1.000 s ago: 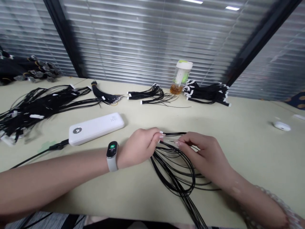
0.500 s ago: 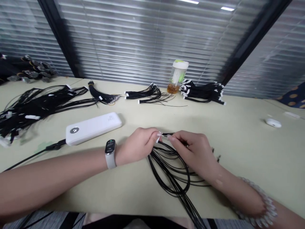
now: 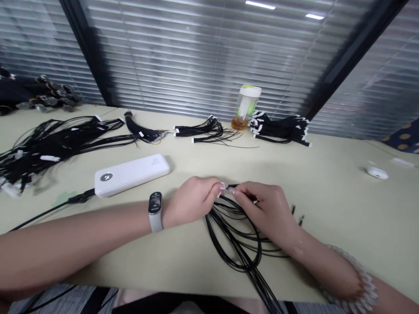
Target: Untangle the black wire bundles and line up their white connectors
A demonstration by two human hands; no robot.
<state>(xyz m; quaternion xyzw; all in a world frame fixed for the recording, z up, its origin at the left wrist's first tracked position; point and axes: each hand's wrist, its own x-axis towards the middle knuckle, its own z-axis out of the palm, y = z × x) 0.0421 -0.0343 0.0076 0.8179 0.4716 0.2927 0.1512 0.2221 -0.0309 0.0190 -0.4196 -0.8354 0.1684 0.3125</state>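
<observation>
My left hand (image 3: 196,199) is closed, thumb and forefinger pinching a small white connector (image 3: 219,195) that shows only as a sliver. Close beside it, the fingertips of my right hand (image 3: 266,211) pinch the end of a thin black wire (image 3: 233,186). The two sets of fingertips almost meet, and whether the wire's tip sits inside the connector is hidden. Beneath both hands a bundle of black wires (image 3: 235,235) lies in loose loops and trails over the table's front edge. A few wire ends stick out past my right wrist.
A white power bank (image 3: 132,175) with a black cable lies left on the table (image 3: 157,266). Wire harnesses (image 3: 62,144) spread at the far left, with smaller bundles (image 3: 209,128) (image 3: 279,127) along the back. A bottle (image 3: 246,109) holds amber liquid. A white earbud (image 3: 377,172) lies right.
Both hands have come slightly closer together at the fingertips, and less of the white connector shows. The whole view has shifted a little.
</observation>
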